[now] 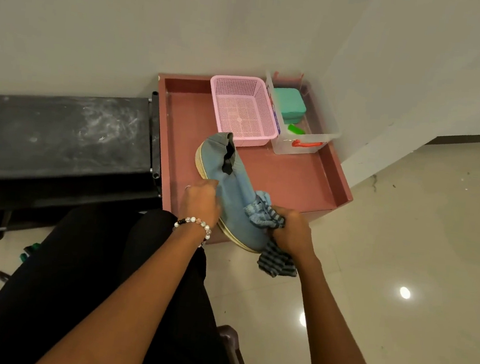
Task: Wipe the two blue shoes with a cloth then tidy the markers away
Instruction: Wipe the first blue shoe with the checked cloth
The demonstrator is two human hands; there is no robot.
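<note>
Over the red tray's (306, 186) near edge, left hand (201, 203) grips one blue shoe (233, 194) while right hand (293, 229) rubs its toe with a bunched cloth (262, 213); second shoe and markers unseen, so wiping seems early.

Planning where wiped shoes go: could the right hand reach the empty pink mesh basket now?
Probably, but not freely: the right hand grips the striped cloth against the blue shoe; the pink plastic mesh basket sits open beyond the shoe's heel.

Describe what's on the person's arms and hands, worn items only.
Both forearms are bare, no sleeves or gloves in view. The left hand has a thin ring on one finger, and its wrist carries a beaded bracelet of white and clear beads with a few black ones. The right hand wears nothing visible.
</note>
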